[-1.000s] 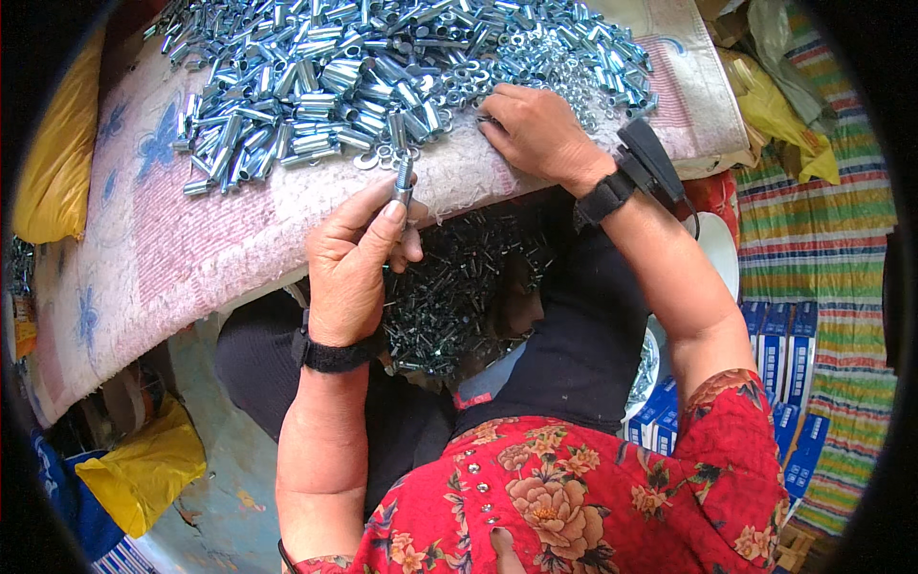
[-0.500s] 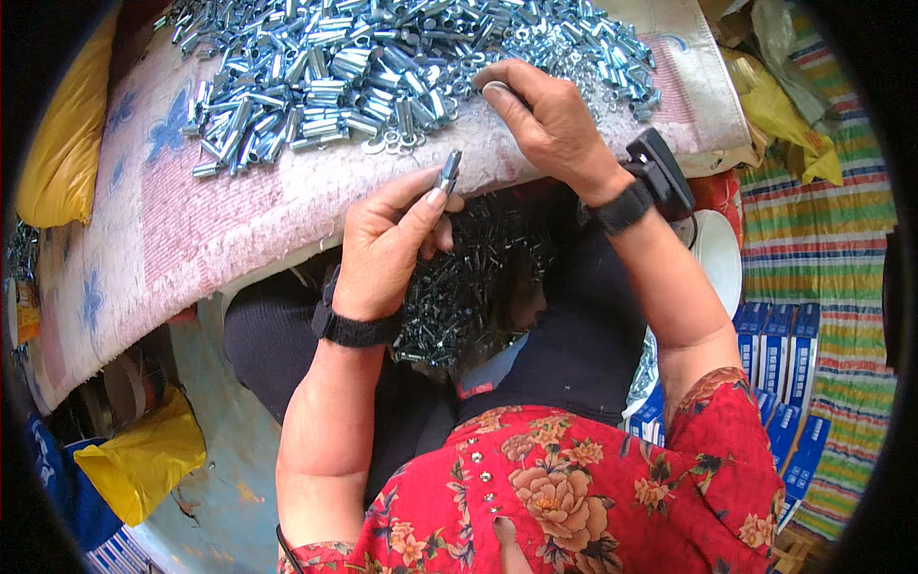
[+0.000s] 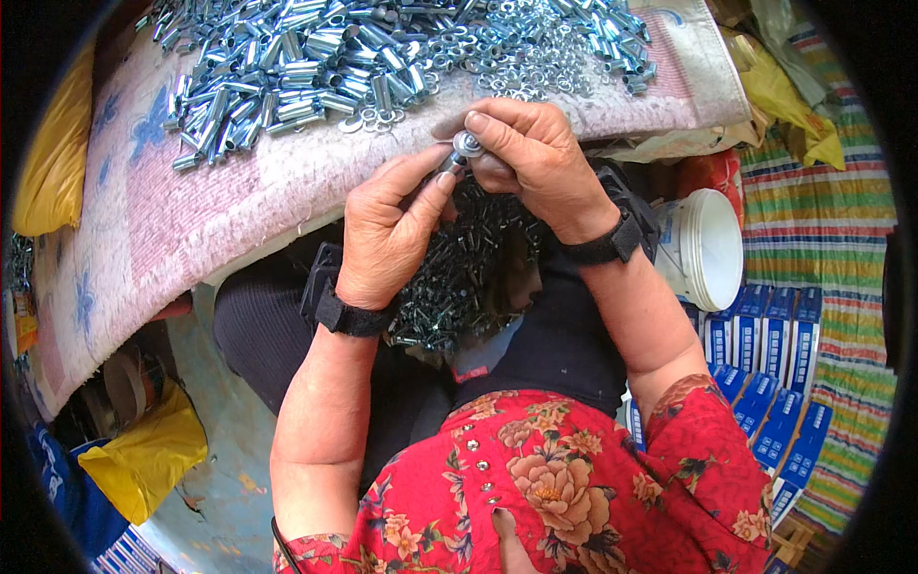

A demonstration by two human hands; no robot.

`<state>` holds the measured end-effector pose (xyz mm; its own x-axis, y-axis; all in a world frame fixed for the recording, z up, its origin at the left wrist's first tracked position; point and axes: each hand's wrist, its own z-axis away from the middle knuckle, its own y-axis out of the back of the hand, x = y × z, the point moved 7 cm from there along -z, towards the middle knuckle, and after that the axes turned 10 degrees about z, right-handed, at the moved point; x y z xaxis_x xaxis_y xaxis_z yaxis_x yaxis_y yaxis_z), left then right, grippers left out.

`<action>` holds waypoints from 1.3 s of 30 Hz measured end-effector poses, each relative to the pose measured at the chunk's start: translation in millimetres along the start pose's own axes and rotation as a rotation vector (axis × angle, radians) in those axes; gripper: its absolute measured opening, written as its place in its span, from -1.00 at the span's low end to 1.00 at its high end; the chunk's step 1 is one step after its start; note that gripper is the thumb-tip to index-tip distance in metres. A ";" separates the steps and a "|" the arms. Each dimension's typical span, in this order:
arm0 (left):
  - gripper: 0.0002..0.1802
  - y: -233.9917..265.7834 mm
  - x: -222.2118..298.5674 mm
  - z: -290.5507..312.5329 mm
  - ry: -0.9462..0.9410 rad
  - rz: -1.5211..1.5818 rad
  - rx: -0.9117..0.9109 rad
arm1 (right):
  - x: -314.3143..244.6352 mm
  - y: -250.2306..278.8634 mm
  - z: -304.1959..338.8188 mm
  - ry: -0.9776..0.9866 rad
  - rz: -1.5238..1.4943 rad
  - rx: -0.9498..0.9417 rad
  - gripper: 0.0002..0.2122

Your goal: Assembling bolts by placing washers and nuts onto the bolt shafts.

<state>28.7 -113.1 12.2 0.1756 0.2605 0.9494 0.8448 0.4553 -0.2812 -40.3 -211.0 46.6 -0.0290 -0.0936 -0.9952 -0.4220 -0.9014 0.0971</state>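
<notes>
My left hand (image 3: 387, 220) pinches a dark bolt-like metal piece (image 3: 453, 166) between thumb and fingers, just off the cloth's near edge. At its upper end, my right hand (image 3: 545, 163) grips a silvery round washer (image 3: 467, 144) between thumb and forefinger. The washer touches the end of the metal piece; whether it is threaded over it I cannot make out. Beyond both hands, a heap of shiny metal sleeves (image 3: 287, 77) lies on the table, with many loose small washers (image 3: 516, 67) to its right. Beneath my hands is a mass of dark bolt-like pieces (image 3: 449, 277).
A pink-and-white quilted cloth (image 3: 182, 230) covers the table. At right, a white bucket (image 3: 717, 249) lies tipped near several blue-and-white boxes (image 3: 779, 335) on a striped sheet (image 3: 851, 287). Yellow bags (image 3: 57, 153) hang at the left, and another yellow bag (image 3: 153, 454) lies lower left.
My right hand has come down from the heap's edge to my left hand, bringing a washer against the metal piece. The white bucket now shows more fully.
</notes>
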 end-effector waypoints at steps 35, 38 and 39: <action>-0.74 6.5 -13.5 1.1 0.148 0.276 0.098 | 7.9 153.8 -42.2 0.559 1.469 0.644 -0.81; -0.73 5.3 -14.2 0.0 0.157 0.299 0.080 | 11.2 146.5 -56.3 0.538 1.464 0.743 -0.71; -0.73 3.9 -14.5 -0.8 0.157 0.295 0.072 | 15.0 138.6 -64.4 0.527 1.502 0.706 -0.71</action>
<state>29.9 -115.8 -2.6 0.4872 0.2586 0.8341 0.7091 0.4404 -0.5507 -40.8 -364.5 46.0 -0.5204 -0.8509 0.0722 -0.5919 0.4204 0.6877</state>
